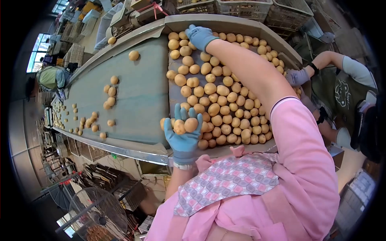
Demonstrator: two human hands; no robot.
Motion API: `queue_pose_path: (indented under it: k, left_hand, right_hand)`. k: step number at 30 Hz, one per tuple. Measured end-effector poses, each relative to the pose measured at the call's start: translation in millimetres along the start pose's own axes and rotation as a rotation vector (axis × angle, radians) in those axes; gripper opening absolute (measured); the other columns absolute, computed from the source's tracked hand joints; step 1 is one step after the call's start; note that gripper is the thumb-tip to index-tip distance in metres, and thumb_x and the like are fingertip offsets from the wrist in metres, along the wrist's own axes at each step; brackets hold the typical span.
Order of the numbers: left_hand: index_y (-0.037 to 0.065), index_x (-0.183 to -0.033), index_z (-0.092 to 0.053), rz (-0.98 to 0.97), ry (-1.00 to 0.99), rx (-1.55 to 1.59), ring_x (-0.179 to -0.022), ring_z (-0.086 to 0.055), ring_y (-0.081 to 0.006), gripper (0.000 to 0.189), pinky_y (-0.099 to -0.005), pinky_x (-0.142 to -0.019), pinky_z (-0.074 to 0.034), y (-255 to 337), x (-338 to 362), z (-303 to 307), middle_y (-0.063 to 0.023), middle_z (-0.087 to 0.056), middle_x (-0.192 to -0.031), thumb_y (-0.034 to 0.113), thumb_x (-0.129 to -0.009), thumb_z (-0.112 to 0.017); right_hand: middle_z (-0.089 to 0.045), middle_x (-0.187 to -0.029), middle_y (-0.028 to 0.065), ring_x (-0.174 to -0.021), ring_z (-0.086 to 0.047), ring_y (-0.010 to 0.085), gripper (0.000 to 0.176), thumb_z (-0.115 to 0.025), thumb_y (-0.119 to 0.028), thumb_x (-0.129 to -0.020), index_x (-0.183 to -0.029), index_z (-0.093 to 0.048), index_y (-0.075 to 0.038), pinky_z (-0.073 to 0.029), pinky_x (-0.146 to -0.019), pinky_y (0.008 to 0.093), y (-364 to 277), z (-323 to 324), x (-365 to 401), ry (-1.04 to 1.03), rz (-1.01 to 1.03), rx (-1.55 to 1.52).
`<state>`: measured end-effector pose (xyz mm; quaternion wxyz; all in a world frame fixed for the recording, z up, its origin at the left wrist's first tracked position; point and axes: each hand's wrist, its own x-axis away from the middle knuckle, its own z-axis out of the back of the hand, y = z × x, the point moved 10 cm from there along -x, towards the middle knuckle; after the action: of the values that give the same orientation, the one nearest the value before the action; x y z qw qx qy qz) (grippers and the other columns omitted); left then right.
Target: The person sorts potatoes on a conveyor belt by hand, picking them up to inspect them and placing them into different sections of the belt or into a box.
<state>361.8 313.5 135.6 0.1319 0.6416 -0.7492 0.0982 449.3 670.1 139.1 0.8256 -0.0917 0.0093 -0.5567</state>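
My left hand [183, 138], in a blue glove, is turned palm up at the near side of the sorting table, with its fingers curled up around several potatoes [179, 127]. My right hand [200, 37], also gloved in blue, reaches across to the far wall. Its back faces me and its fingers look curled; whatever lies under them is hidden. Between the two hands, many yellow-brown potatoes [222, 90] cover the grey table surface, some touching each other.
To the left runs a green conveyor belt [140, 92] with scattered potatoes. A co-worker's gloved hand [297, 77] rests by the right end of the potatoes. Another person [50, 78] stands at the belt's far left. Crates [245, 10] line the back; a fan [98, 215] stands lower left.
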Motion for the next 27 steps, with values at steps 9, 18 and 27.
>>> queue_pose_path:
  k: [9,18,27]
  left_hand:
    - [0.023,-0.165,-0.036,0.196,-0.066,0.496,-0.144,-0.049,-0.0273,0.067,-0.0495,-0.117,-0.042,-27.0,1.0,-20.7,-0.0061,-0.040,-0.167,0.052,-0.106,-0.049]
    - [0.023,-0.153,-0.057,0.212,-0.052,0.185,-0.156,-0.030,-0.0262,0.054,-0.0396,-0.113,-0.046,-23.9,-13.8,-10.4,-0.0010,-0.039,-0.167,0.043,-0.103,-0.057]
    - [0.024,-0.153,-0.057,0.152,-0.099,0.079,-0.148,-0.045,-0.0256,0.054,-0.0428,-0.118,-0.042,-9.0,-10.6,-12.4,0.0000,-0.050,-0.160,0.045,-0.103,-0.056]
  right_hand:
    - [-0.068,-0.129,0.0083,-0.115,-0.067,0.0240,0.037,-0.075,-0.014,-0.093,-0.130,-0.068,-0.012,-0.056,-0.098,0.0378,78.4,-3.9,84.1,0.369,0.028,-0.813]
    - [-0.071,-0.124,0.0096,-0.114,-0.068,0.0275,0.040,-0.072,-0.025,-0.095,-0.133,-0.068,-0.013,-0.056,-0.098,0.0413,-21.2,43.7,138.5,0.000,0.377,-0.878]
    - [-0.065,-0.143,0.0090,-0.132,-0.060,0.0338,0.041,-0.062,-0.030,-0.099,-0.139,-0.069,-0.020,-0.050,-0.104,0.0545,-16.3,-21.4,-2.6,-0.203,-0.065,0.103]
